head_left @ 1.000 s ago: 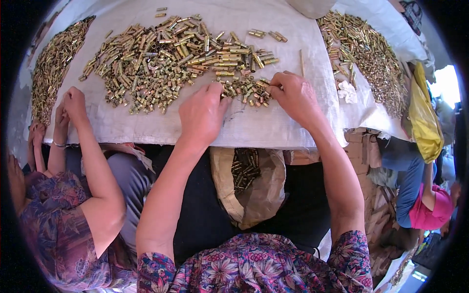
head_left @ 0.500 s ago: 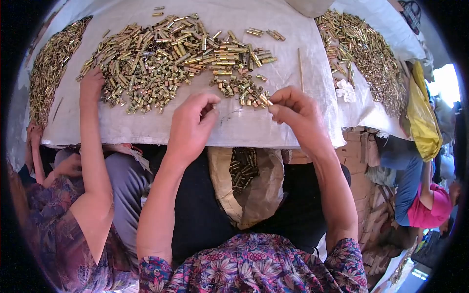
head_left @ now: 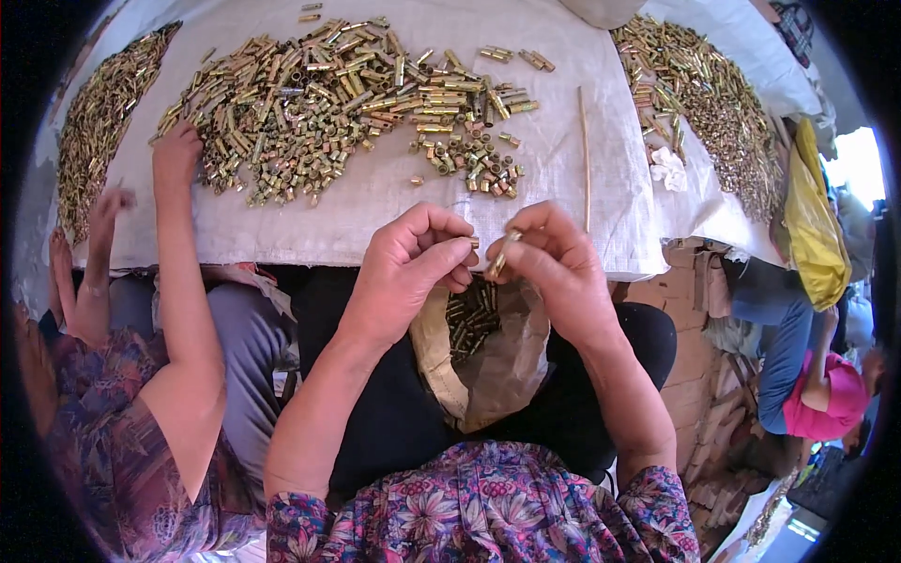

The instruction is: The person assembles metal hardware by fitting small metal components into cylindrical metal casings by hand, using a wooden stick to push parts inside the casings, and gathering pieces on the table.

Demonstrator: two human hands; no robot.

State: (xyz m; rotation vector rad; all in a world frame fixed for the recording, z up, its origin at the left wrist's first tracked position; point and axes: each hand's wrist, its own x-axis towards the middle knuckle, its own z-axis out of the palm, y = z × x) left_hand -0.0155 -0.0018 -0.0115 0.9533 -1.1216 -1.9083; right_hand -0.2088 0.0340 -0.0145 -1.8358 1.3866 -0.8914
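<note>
Two hands meet above an open brown bag [head_left: 507, 375] in the lap: the left hand [head_left: 408, 272] pinches a small brass tube [head_left: 474, 242], the right hand [head_left: 554, 258] another brass piece [head_left: 502, 251]. A co-worker's hand [head_left: 176, 155] touches the brass heap [head_left: 319, 94] on the cloth-covered table [head_left: 375, 206].

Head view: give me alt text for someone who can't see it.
Left hand and right hand pinch small brass tubes together above an open brown bag of them in the lap. Ahead, a brass pile covers a white woven sheet, where a co-worker's hand reaches.
</note>
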